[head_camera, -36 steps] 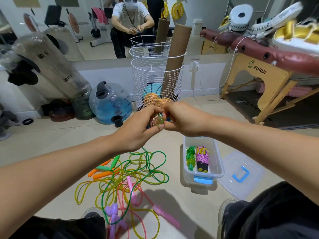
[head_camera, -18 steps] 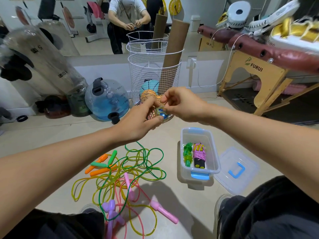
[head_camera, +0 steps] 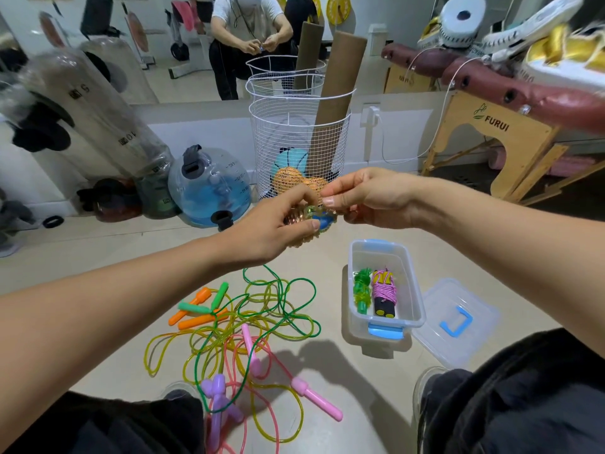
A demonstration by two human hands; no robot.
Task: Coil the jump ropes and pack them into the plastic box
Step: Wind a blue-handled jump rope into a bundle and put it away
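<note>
Between both hands, at chest height, sits a small coiled jump rope (head_camera: 322, 220) with a blue handle and a glittery cord. My left hand (head_camera: 273, 224) grips the bundle from below and the left. The fingertips of my right hand (head_camera: 366, 198) pinch the cord at the top of the coil. On the floor below stands the open clear plastic box (head_camera: 411, 283), which holds a green coiled rope (head_camera: 361, 291) and a pink coiled rope (head_camera: 383, 294). Loose ropes (head_camera: 248, 322) in green, yellow and pink lie tangled on the floor to its left.
The box's clear lid (head_camera: 455, 319) with a blue handle lies to the right of the box. A white wire basket (head_camera: 294, 142) with cardboard tubes stands at the mirror wall, a blue water bag (head_camera: 209, 188) to its left. A wooden bench (head_camera: 497, 139) stands at right. My knees frame the bottom.
Both hands have stayed together on the coil, shifting slightly. My right fingers went from closing over the bundle to pinching the cord at its top.
</note>
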